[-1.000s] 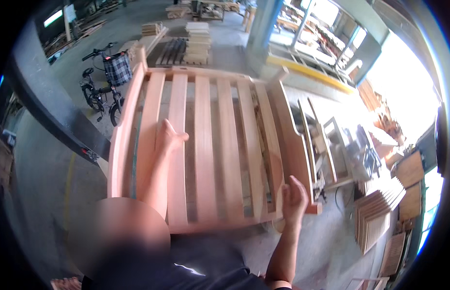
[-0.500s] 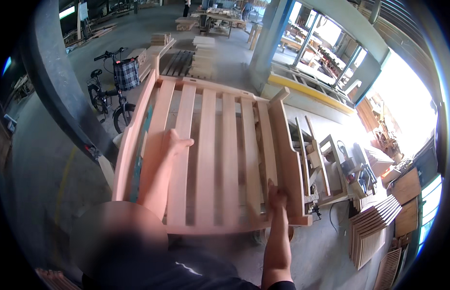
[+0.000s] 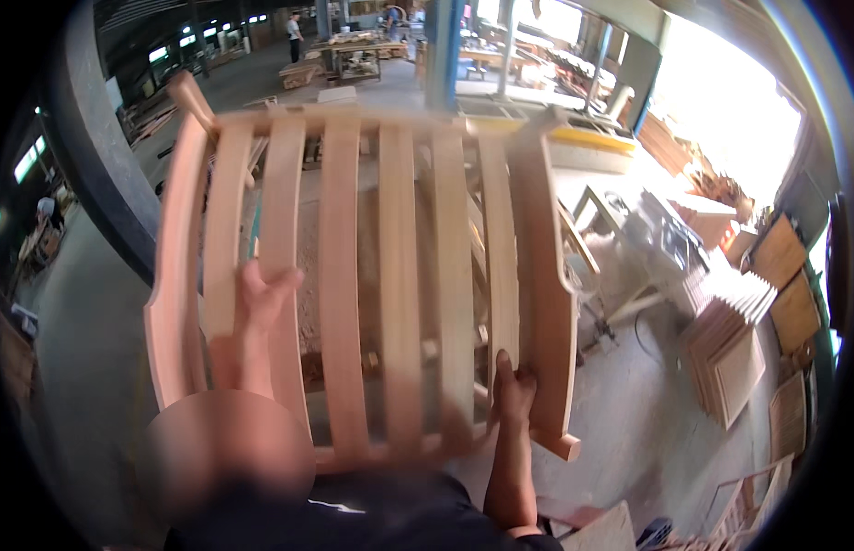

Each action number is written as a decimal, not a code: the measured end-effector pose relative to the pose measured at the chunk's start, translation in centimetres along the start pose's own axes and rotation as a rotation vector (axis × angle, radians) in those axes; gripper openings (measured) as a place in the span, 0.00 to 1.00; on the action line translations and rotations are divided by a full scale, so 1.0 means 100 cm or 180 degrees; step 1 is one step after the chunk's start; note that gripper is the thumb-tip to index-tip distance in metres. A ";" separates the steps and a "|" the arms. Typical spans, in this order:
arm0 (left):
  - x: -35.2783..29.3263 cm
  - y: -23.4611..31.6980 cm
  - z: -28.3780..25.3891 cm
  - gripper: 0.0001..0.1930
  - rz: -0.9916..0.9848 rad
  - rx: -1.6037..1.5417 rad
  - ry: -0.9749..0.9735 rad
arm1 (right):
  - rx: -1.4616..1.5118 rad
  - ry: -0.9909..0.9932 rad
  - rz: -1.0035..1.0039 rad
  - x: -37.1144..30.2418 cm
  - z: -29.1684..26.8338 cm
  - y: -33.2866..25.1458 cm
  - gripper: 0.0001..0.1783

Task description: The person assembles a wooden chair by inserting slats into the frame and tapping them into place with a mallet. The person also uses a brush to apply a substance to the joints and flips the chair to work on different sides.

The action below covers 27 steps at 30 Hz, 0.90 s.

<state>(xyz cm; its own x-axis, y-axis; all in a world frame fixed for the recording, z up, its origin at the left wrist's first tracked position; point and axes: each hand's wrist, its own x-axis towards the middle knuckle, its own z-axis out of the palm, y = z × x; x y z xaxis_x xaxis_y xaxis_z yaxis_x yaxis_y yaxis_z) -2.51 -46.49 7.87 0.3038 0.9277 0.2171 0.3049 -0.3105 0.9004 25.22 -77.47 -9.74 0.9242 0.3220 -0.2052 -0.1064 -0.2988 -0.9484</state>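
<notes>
A large pale wooden frame with several long slats [image 3: 340, 275] fills the middle of the view, with a shaped side board on each side. Its far end appears raised and its near end is close to my body. My left hand [image 3: 264, 298] grips the second slat from the left, thumb across it; its fingers are partly hidden. On the right, my right hand [image 3: 516, 390] is closed around the rightmost slat, beside the right side board [image 3: 544, 266], thumb up. Short posts stick out at the far corners, the left post [image 3: 193, 103] clearest.
A dark pillar [image 3: 115, 174] rises at the left. Stacked slatted panels [image 3: 725, 354] stand on the floor at the right, near a machine stand [image 3: 661, 234]. Far back are a standing person [image 3: 294, 39] and a workbench [image 3: 358, 53]. Bright openings line the right.
The frame has shifted left in view and its far end looks higher, covering where the bicycle was. Both hands have moved with it, still holding slats. My view has turned rightward.
</notes>
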 end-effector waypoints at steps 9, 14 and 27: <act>-0.034 0.022 0.047 0.26 0.2171 -0.0747 -0.0101 | 0.0855 0.0780 0.0001 -0.041 -0.125 0.008 0.33; -0.031 0.095 0.172 0.34 0.0928 -0.0897 -0.0101 | 0.0982 0.1476 -0.0267 0.027 -0.142 0.050 0.29; -0.097 0.236 0.519 0.40 0.1617 -0.2106 -0.1849 | 0.3426 0.3183 -0.0548 0.138 -0.367 0.169 0.25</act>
<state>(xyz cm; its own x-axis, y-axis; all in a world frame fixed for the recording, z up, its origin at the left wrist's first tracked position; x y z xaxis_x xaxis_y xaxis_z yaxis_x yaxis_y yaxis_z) 48.57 -73.53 7.45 0.7035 0.4190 0.5740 -0.4897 -0.2995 0.8188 49.60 -111.04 -19.77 0.7690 -0.5883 -0.2499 0.2267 0.6166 -0.7539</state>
